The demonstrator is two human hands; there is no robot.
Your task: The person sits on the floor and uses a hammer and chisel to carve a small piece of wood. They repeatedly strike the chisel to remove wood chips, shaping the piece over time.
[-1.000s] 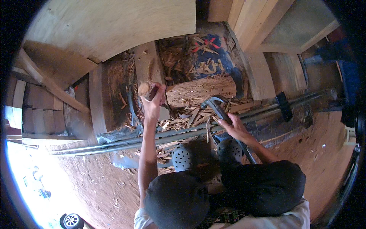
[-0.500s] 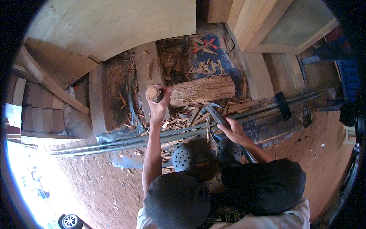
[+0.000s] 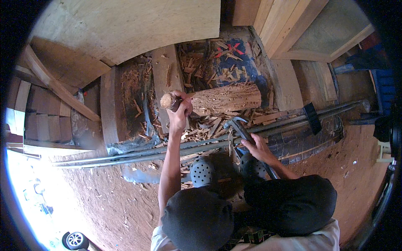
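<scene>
My left hand (image 3: 180, 112) grips a short round piece of wood (image 3: 167, 100) with a pale rough end, over the left end of a splintered log (image 3: 228, 98). My right hand (image 3: 256, 147) is closed on a long dark hammer-like tool (image 3: 241, 130); its curved metal head is just below the log. Wood splinters (image 3: 209, 129) lie thickly around the log. Below my hands are my grey perforated clogs (image 3: 202, 170) and dark-trousered knees.
Metal pipes (image 3: 291, 122) run crosswise between me and the log, with a black phone-like slab (image 3: 312, 118) on them. A plywood sheet (image 3: 130, 25) and timber frames (image 3: 295, 23) stand beyond. Planks (image 3: 161, 65) lie among debris. A wheel (image 3: 75, 239) shows at bottom left.
My left hand has moved slightly right with the wood piece, closer against the log's end. The tool and my right hand have barely moved.
</scene>
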